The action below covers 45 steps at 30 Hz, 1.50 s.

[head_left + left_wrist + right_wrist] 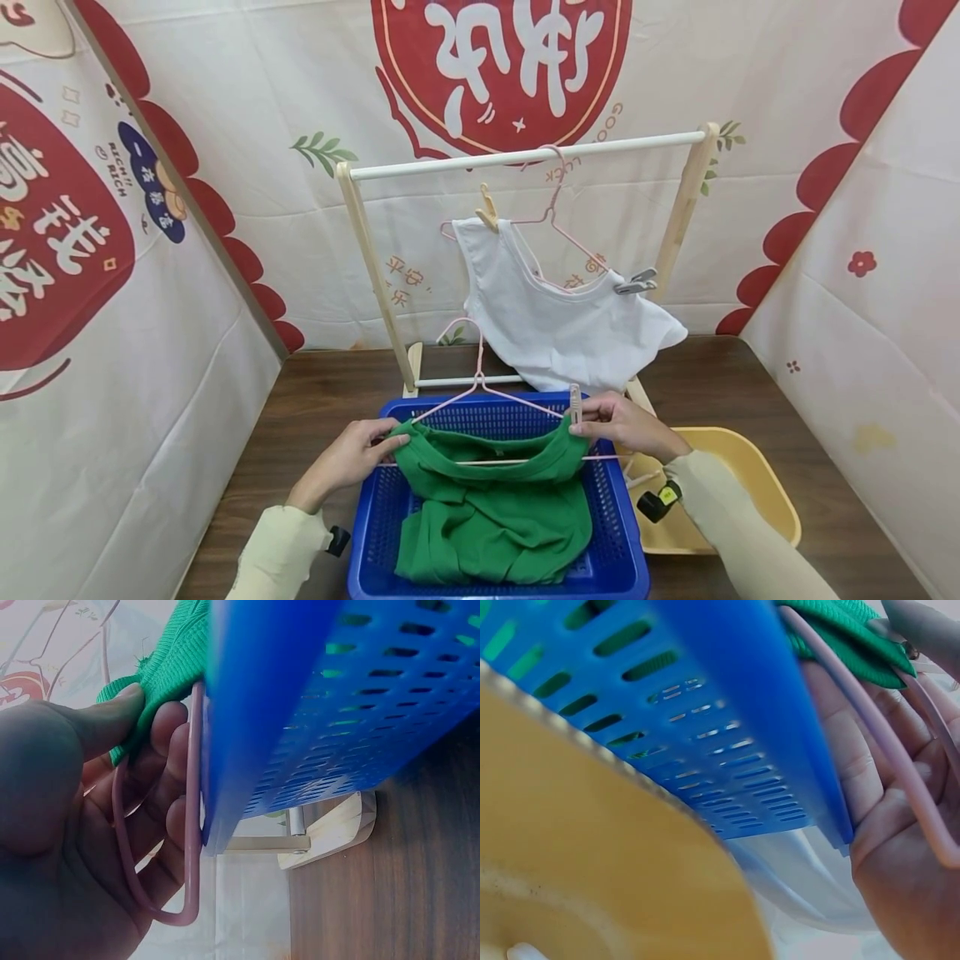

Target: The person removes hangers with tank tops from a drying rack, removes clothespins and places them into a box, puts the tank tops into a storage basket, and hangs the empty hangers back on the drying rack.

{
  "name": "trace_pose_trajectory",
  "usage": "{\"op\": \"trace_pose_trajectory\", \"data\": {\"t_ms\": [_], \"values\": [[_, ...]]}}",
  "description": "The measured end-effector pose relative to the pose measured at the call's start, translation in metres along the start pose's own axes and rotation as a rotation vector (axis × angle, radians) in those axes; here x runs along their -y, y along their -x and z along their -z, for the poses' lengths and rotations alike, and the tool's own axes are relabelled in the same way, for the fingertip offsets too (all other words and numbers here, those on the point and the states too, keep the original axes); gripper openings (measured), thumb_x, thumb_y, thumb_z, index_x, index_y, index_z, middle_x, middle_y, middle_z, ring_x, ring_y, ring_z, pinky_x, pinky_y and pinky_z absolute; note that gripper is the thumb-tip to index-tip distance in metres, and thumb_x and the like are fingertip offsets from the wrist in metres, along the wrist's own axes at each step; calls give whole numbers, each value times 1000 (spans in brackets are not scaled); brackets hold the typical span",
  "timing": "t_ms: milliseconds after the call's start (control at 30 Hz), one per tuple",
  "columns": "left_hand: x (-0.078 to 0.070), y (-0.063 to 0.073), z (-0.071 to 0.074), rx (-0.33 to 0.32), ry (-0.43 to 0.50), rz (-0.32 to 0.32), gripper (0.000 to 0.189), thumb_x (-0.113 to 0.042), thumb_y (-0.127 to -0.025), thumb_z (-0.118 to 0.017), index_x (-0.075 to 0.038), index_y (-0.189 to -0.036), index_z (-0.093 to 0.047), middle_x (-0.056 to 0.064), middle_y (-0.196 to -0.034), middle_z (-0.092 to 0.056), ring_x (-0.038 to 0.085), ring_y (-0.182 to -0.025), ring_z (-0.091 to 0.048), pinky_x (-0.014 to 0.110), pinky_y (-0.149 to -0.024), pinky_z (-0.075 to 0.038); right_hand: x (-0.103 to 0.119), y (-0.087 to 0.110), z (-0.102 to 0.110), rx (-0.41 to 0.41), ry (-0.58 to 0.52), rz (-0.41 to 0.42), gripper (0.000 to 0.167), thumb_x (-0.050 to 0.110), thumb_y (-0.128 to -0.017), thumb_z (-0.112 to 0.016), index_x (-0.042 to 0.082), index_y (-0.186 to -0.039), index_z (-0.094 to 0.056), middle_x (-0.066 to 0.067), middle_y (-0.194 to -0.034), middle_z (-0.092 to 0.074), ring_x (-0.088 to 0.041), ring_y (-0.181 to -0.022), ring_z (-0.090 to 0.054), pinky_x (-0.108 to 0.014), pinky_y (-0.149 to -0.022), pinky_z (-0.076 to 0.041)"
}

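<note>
A green garment [495, 533] with a ribbed neckline lies partly in a blue basket [630, 558], a pink hanger [480, 379] inside its neck. My left hand [348, 462] pinches the garment's left shoulder between thumb and fingers; the hanger's looped end [193, 825] passes across the palm. At the opposite shoulder, my right hand [622, 423] pinches the green fabric [847, 637], with the other hanger end [900, 757] beside the palm. A pale clothespin [575, 404] stands upright at that shoulder, right at the right fingertips. The hanger's hook points up and hangs on nothing.
Behind the basket stands a wooden rack with a white rail [525, 153]. A white sleeveless top [555, 333] hangs there on another pink hanger, with a yellow clothespin [487, 208] and a grey one [636, 283]. A yellow tray [750, 500] sits right of the basket.
</note>
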<state>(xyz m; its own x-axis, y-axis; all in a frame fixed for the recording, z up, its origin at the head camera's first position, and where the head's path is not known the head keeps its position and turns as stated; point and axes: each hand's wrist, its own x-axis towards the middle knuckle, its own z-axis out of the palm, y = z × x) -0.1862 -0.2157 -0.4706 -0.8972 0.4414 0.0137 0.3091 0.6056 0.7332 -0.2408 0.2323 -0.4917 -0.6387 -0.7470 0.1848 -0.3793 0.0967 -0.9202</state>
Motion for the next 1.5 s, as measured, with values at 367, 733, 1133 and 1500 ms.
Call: {"op": "trace_pose_trajectory", "data": {"t_ms": [367, 733, 1133, 1500], "values": [[3, 1, -2, -7, 3, -23, 13, -27, -101, -58, -20, -93, -64, -5, -75, -60, 7, -66, -56, 25, -62, -50, 3, 0, -1, -15, -37, -5, 19, -1, -94, -63, -3, -113, -64, -7, -96, -74, -11, -83, -70, -33, -69, -59], [2, 2, -1, 0, -15, -9, 11, -28, -101, -57, -23, -95, -64, -7, -76, -59, 8, -67, -56, 25, -64, -51, 19, -1, 2, -89, 83, 38, 16, -1, -96, -59, -5, -111, -65, -12, -96, -72, -10, -83, -67, -28, -72, -57], [2, 3, -1, -5, -10, -12, 11, -28, -102, -57, -23, -94, -64, -7, -76, -59, 8, -68, -57, 25, -64, -51, 29, -3, 1, -150, 169, 55, 16, -1, -97, -59, 1, -107, -71, -10, -91, -73, -13, -75, -64, -28, -67, -56], [2, 3, 1, -8, -2, -2, 12, -30, -101, -57, -23, -94, -64, -7, -77, -60, 10, -68, -58, 25, -65, -52, 34, -3, 0, -192, 244, 82, 20, -4, -96, -57, 4, -105, -73, -9, -93, -74, -15, -79, -65, -25, -73, -56]]}}
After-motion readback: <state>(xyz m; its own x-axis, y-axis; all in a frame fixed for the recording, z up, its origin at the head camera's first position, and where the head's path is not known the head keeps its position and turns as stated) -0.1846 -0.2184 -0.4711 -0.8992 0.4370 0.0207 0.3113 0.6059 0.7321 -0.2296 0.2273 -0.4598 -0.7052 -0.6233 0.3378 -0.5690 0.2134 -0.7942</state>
